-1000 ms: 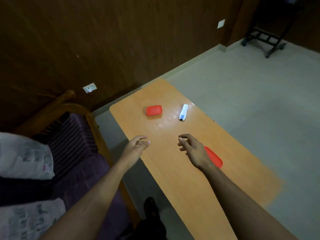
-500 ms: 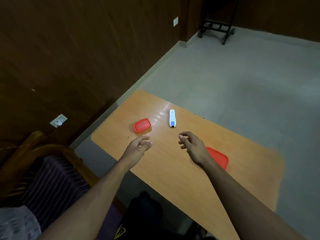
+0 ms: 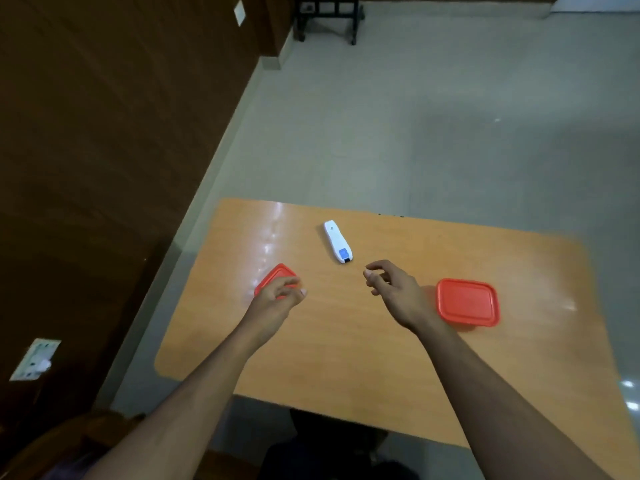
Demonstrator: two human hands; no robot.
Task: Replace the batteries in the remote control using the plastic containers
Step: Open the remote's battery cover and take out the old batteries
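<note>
Both hands hang empty over the bench (image 3: 346,358): the right hand (image 3: 394,292) with fingers loosely curled, close to the remote; the left hand (image 3: 277,299) half-closed over the small red container (image 3: 273,277), whether touching it I cannot tell. Just beyond the right fingertips lies the white remote (image 3: 338,241), toward the far edge. Nearer the right edge sits a larger red-lidded container (image 3: 467,302), lid on. I'd judge the remote light, stiff and smooth, best gripped across its long sides. Those lids probably peel up from a corner.
</note>
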